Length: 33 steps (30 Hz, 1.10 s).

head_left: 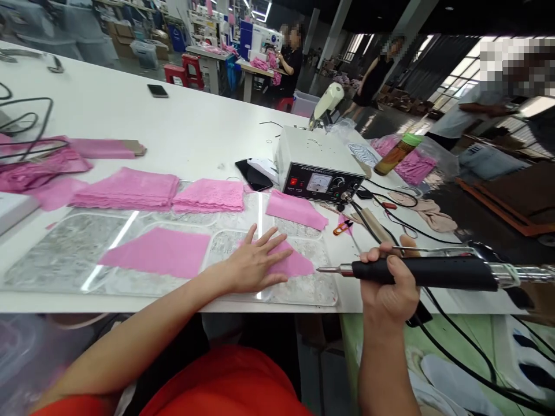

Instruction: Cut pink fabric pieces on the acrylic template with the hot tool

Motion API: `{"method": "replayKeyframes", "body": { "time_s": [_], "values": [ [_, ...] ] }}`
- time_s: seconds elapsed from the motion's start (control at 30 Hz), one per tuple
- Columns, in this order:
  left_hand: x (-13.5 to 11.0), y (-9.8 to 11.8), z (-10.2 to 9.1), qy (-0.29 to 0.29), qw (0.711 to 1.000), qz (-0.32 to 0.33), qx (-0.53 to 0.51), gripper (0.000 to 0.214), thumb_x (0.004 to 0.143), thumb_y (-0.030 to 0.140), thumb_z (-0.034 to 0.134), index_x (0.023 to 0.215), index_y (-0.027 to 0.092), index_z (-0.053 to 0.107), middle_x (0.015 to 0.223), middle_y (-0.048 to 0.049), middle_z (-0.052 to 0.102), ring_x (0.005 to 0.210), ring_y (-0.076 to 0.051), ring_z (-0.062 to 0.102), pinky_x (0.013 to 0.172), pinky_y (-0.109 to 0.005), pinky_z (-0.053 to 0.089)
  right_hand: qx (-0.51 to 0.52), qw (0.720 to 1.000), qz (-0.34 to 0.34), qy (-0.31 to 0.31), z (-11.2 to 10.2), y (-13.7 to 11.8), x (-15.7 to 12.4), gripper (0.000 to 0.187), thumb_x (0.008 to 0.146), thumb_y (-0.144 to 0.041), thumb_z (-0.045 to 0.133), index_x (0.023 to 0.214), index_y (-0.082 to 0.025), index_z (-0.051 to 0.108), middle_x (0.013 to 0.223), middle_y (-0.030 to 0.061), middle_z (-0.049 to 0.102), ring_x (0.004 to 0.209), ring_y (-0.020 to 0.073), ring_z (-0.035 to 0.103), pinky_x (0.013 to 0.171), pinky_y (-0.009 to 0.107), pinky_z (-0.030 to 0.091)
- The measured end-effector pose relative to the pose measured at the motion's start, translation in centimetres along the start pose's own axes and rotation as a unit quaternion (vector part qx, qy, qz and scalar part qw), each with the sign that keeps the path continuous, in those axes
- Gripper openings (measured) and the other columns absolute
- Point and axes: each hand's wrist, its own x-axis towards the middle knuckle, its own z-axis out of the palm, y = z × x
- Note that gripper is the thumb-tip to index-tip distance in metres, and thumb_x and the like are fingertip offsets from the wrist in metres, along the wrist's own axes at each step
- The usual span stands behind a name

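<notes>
My left hand (254, 260) lies flat with fingers spread on a small pink fabric piece (292, 264) that rests on a clear glass plate (173, 283). My right hand (388, 283) is wrapped round the black handle of a hot cutting tool (427, 273), whose metal tip points left, just right of that pink piece and above the plate's right edge. A larger pink piece (158, 251) lies further left on the plate, and another pink piece (295, 209) lies behind my left hand.
A white control box (318, 162) with a meter stands behind, cables running from it to the tool. Stacks of pink lace (125, 189) sit at the back of the plate. Orange snips (342, 227), a phone (156, 90) and a bottle (396, 153) are on the table. Other people work beyond.
</notes>
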Motion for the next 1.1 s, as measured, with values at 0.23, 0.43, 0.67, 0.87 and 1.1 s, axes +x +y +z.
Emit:
{"method": "replayKeyframes", "body": {
  "time_s": [0.23,0.43,0.67,0.87,1.1],
  "values": [
    [-5.9,-1.6,-3.2,0.024,1.000,-0.015,-0.008,0.051,0.086,0.002,0.039,0.129,0.021,0.058,0.147,-0.0075,0.049,0.144,-0.027,0.031,0.118,-0.058,0.017,0.042,0.994,0.054,-0.086,2.6,1.3,-1.6,0.023,0.062,-0.031,0.059,0.082,-0.020,0.061,0.074,-0.0019,0.055,0.055,0.0093,0.048,0.051,0.026,0.041],
    [-9.6,-2.9,-1.4,-0.008,0.999,-0.033,-0.018,0.073,0.072,-0.008,0.040,0.136,0.024,0.054,0.149,-0.0032,0.046,0.146,-0.024,0.027,0.121,-0.051,0.017,0.075,0.985,0.065,-0.140,5.6,3.4,-4.2,0.018,0.062,-0.030,0.057,0.077,-0.021,0.061,0.066,-0.0033,0.050,0.051,0.0090,0.045,0.047,0.025,0.040],
    [-9.1,-2.4,-0.2,-0.018,0.999,-0.026,-0.025,0.057,0.085,-0.001,0.042,0.133,0.027,0.057,0.151,-0.0032,0.043,0.147,-0.024,0.025,0.120,-0.054,0.014,0.070,0.974,0.073,-0.201,7.1,4.3,-6.5,0.017,0.065,-0.031,0.056,0.079,-0.021,0.060,0.068,-0.0030,0.048,0.051,0.0090,0.045,0.046,0.025,0.040],
    [-9.3,-2.6,0.4,0.002,0.999,-0.024,-0.027,0.055,0.086,0.001,0.045,0.131,0.028,0.059,0.149,-0.0025,0.046,0.146,-0.024,0.027,0.120,-0.052,0.015,0.057,0.971,0.073,-0.221,7.4,4.5,-7.4,0.018,0.066,-0.033,0.057,0.080,-0.022,0.057,0.068,-0.0036,0.046,0.050,0.0085,0.044,0.046,0.025,0.039],
    [-9.3,-2.6,0.5,-0.001,0.999,-0.027,-0.030,0.047,0.089,0.006,0.047,0.129,0.028,0.061,0.148,-0.0033,0.046,0.146,-0.025,0.028,0.120,-0.052,0.016,0.066,0.967,0.078,-0.232,7.7,4.7,-7.8,0.018,0.065,-0.033,0.059,0.079,-0.022,0.058,0.067,-0.0037,0.046,0.049,0.0086,0.045,0.045,0.024,0.040]
  ]
}}
